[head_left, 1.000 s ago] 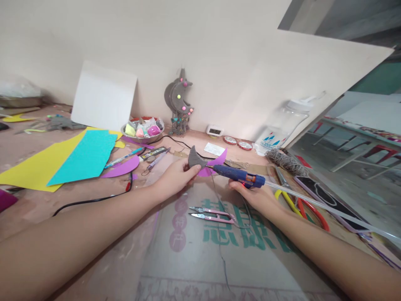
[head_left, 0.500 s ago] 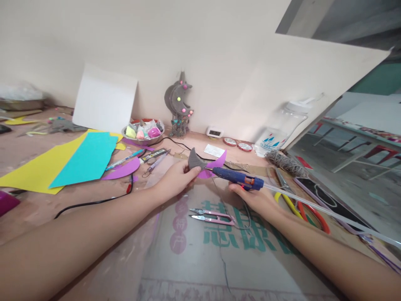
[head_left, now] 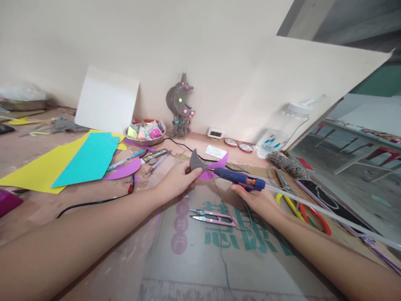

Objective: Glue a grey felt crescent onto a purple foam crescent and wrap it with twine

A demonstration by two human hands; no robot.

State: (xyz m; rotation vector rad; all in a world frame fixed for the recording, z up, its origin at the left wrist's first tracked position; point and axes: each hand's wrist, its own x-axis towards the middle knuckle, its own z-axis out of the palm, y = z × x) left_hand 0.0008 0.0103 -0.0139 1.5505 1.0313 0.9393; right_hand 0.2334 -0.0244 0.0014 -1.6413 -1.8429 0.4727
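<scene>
Between its thumb and fingers my left hand (head_left: 179, 179) pinches a purple crescent (head_left: 222, 163), its left part covered in grey yarn (head_left: 197, 160). My right hand (head_left: 250, 197) is closed around a blue glue gun (head_left: 238, 177), and a long clear glue stick (head_left: 300, 201) runs out of its back. The gun's nozzle is at the edge of the grey-covered part, close to my left thumb; whether it touches cannot be made out. A grey strand hangs from the crescent toward the printed sheet. Below my hands lie pink thread snips (head_left: 213, 217).
Yellow (head_left: 37, 169) and turquoise sheets (head_left: 87, 159) lie left, near a bowl of colourful clay (head_left: 144, 136). A decorated grey moon (head_left: 180, 100) hangs on the wall. On the right are a yarn bundle (head_left: 288, 164), scissors (head_left: 315, 217), a phone (head_left: 332, 200) and a bottle (head_left: 282, 125).
The whole view has shifted slightly. Both hands keep the same hold, with the glue gun's nozzle still at the crescent.
</scene>
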